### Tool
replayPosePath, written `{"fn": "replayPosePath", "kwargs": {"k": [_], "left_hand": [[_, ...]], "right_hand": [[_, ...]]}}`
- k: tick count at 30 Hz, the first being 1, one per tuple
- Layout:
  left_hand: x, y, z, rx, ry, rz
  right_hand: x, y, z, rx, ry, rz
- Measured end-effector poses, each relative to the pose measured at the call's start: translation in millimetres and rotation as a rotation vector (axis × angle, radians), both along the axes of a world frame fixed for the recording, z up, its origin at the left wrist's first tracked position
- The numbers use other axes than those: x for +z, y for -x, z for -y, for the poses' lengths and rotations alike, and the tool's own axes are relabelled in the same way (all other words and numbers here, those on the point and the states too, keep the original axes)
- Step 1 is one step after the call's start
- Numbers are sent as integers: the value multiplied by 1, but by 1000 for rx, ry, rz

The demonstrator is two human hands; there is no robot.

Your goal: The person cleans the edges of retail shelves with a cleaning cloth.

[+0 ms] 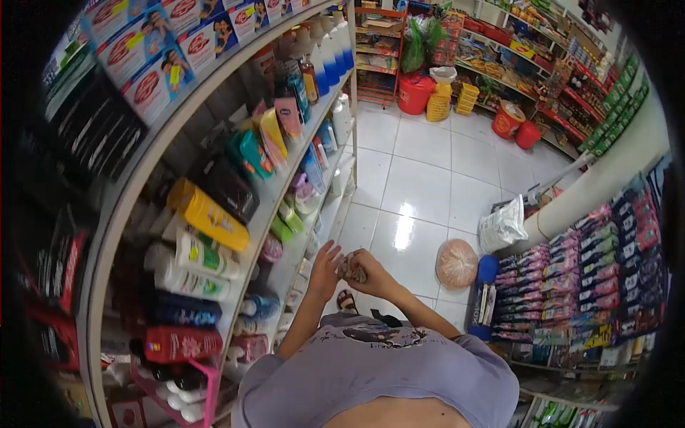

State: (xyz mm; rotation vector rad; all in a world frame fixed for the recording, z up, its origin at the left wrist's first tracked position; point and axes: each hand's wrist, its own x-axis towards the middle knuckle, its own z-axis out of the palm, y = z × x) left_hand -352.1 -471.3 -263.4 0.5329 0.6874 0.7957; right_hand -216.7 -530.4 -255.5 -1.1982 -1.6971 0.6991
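My right hand (pixel 367 274) is closed around a crumpled grey-brown cloth (pixel 348 269) in front of my body. Beside it on the left, my left hand (pixel 325 272) has its fingers apart and points upward, close to the cloth; whether it touches the cloth is hard to tell. Both hands are above the tiled floor, just right of a shelf (pixel 246 282) with bottles and tubes. Nearest on that shelf are a yellow bottle (pixel 210 214), white-and-green tubes (pixel 203 257) and a red pack (pixel 184 344).
Soap boxes (pixel 146 85) line the upper shelf at left. On the tiled floor (pixel 414 185) stand a clear bag (pixel 457 264), a white sack (pixel 503 225) and red buckets (pixel 416 94). Hanging sachets (pixel 556 278) fill the right side, beside a pale pillar (pixel 592 192).
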Motion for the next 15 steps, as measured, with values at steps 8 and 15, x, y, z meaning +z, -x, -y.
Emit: {"fn": "replayPosePath", "kwargs": {"k": [8, 15], "left_hand": [[49, -37, -126, 371, -1275, -789], [8, -60, -182, 765, -1674, -1557]], "right_hand": [[-6, -37, -144, -238, -52, -190], [-2, -74, -288, -30, -508, -73]]}}
